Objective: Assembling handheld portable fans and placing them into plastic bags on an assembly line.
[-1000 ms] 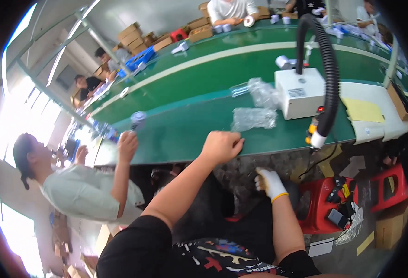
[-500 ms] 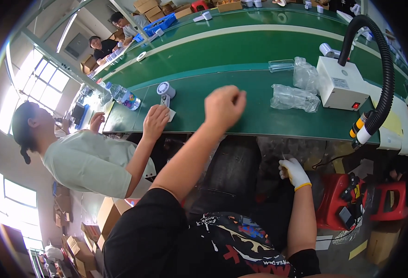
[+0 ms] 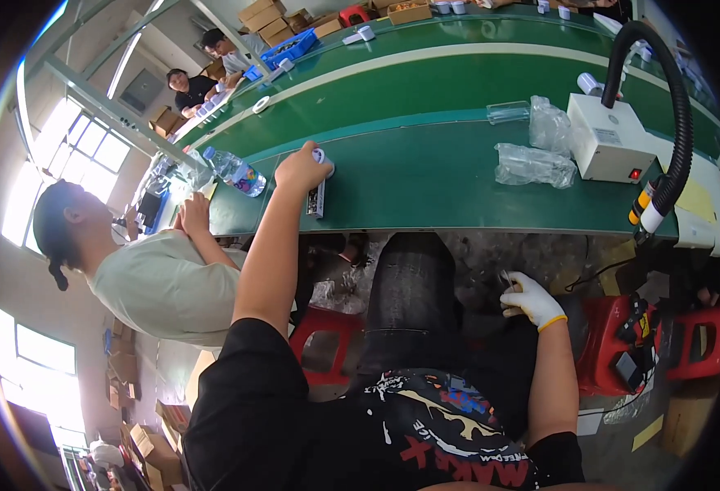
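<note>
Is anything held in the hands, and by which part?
The left hand appears to hold the white device by its round end. Whether the gloved right hand holds anything is too unclear to tell.

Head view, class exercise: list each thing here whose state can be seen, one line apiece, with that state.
Left hand: bare, closed on the round end of the white device
White device: partly covered by that hand
Right hand: gloved, fingers curled; grip unclear
Bottle: upright on the table
White box: red switch appears lit
Black hose: bent in an arch
Clear plastic wrapping: crumpled
</note>
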A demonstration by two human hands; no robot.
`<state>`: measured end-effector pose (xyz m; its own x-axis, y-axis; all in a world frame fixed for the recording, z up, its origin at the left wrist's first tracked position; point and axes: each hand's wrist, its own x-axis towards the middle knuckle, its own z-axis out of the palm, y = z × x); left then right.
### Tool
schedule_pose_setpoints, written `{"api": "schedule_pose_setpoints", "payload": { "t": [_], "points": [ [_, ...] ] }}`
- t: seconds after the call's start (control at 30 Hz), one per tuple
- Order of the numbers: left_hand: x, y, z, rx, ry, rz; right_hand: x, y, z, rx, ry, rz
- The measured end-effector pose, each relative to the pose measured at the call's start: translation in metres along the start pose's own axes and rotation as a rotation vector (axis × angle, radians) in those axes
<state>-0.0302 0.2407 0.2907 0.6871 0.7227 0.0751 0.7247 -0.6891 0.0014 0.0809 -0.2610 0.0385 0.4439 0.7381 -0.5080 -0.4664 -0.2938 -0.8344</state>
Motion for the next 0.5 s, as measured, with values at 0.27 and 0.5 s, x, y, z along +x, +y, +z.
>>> {"api": "schedule_pose_setpoints", "payload": {
  "t": [0.27,0.5],
  "points": [
    [-0.124,0.043,0.004,-1.039,0.148,0.269,-0.020,-0.029,0.056,-0.208,0.037,-0.392],
    [-0.192,0.064,0.051,-1.286,0.172,0.324,-0.065,-0.064,0.125,-0.400,0.252,-0.788]
  ]
}}
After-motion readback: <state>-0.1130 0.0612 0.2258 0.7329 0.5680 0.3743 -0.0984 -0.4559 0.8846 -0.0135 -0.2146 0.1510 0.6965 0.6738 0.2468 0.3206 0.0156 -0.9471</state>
